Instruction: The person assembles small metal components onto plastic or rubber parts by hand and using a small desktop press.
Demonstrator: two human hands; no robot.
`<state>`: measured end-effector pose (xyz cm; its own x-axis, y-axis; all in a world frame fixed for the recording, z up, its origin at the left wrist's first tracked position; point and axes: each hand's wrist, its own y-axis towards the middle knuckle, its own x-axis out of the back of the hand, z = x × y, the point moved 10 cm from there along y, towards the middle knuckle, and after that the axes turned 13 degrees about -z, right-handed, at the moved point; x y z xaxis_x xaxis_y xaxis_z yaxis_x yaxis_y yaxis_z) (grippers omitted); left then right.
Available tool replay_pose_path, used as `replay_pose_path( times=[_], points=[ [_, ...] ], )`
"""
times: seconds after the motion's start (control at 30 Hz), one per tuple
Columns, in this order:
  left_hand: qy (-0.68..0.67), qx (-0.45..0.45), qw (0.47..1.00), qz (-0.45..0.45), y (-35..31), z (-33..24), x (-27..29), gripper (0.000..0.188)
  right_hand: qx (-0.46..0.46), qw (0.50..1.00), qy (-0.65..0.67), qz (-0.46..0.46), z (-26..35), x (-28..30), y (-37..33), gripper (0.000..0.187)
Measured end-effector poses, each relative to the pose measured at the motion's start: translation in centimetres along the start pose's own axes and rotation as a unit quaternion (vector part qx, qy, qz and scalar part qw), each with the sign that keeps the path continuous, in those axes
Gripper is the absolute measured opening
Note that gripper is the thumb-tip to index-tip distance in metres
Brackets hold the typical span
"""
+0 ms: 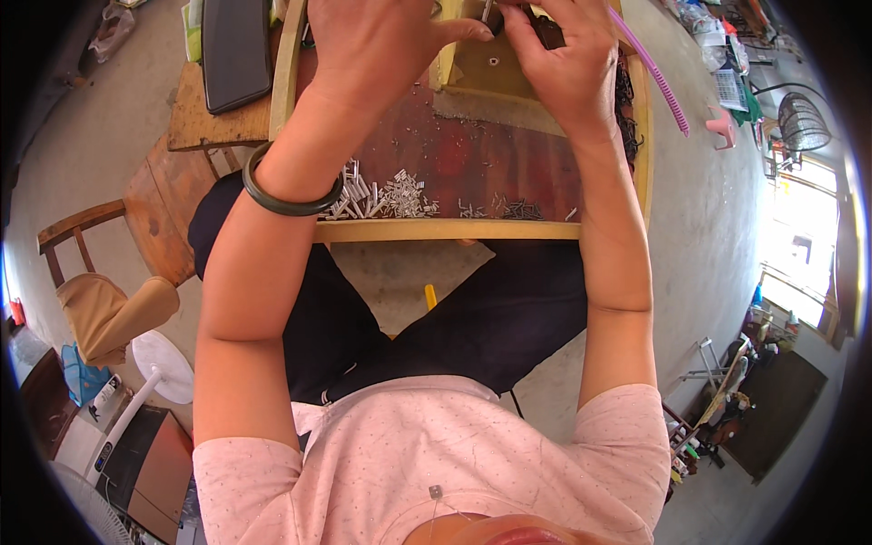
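Both hands reach to the top edge of the head view, where the fingertips are partly cut off. My left hand (377, 41) is closed, its thumb pointing right to a small shiny metal piece (491, 15). From the other side my right hand (572, 68) closes its thumb and fingers at the same spot; what each one grips cannot be made out. Beneath them stands a yellowish block or fixture (495, 84) with a small round hole or screw. It rests in a shallow wooden-rimmed tray (454, 230) with a worn red-brown bottom.
Silver pins or tubes (391, 197) lie heaped along the tray's near edge, with small dark pieces (522, 211) beside them. A black oblong case (237, 54) lies on a wooden surface at left. A wooden chair (150, 213) stands left; a purple ribbed hose (656, 77) runs right.
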<state>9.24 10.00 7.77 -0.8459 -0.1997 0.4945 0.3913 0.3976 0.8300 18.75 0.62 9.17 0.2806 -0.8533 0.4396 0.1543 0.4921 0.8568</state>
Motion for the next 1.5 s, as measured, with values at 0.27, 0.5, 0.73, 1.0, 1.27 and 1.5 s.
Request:
replay_pose_path(
  times=[0.27, 0.5, 0.73, 1.0, 1.27, 1.5],
  points=[
    [0.023, -0.025, 0.999, -0.007, -0.1, -0.2, -0.1, 0.054, 0.030, 0.999, -0.026, -0.005, -0.2, -0.6, -0.1, 0.017],
    [0.022, -0.030, 0.999, -0.017, -0.1, -0.2, -0.1, 0.052, 0.041, 0.999, -0.032, -0.002, 0.0, -0.8, -0.1, 0.017],
    [0.002, -0.020, 1.000, -0.003, 0.0, -0.3, 0.0, 0.054, 0.106, 0.981, -0.163, 0.008, 3.5, -1.2, 0.3, 0.016],
    [-0.006, -0.018, 1.000, -0.007, 0.1, -0.4, 0.3, 0.055, -0.240, 0.969, 0.040, 0.041, -2.1, -0.4, 0.3, 0.030],
    [-0.009, -0.004, 1.000, 0.004, 0.4, -0.4, 0.3, 0.055, -0.251, 0.961, 0.020, 0.111, -4.2, -2.0, -0.1, 0.022],
    [0.032, -0.025, 0.999, 0.028, 0.3, -1.1, 0.1, 0.058, -0.283, 0.954, 0.054, 0.089, -4.8, -2.0, -0.4, 0.019]
  ],
)
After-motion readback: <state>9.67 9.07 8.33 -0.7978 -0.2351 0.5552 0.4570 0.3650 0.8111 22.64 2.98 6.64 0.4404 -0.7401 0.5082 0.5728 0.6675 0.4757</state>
